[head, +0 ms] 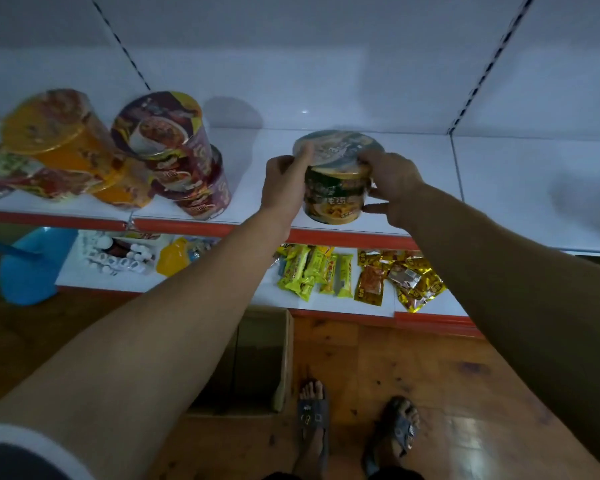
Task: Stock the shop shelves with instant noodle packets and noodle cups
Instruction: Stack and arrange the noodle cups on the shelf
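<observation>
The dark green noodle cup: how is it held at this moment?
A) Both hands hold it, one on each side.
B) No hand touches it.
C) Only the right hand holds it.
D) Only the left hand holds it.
A: the left hand and the right hand each grip one side of the dark green noodle cup at the front of the upper shelf.

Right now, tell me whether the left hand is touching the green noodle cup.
Touching. The head view shows the left hand gripping the side of the green noodle cup, with its thumb on the lid rim and no gap between them.
</observation>
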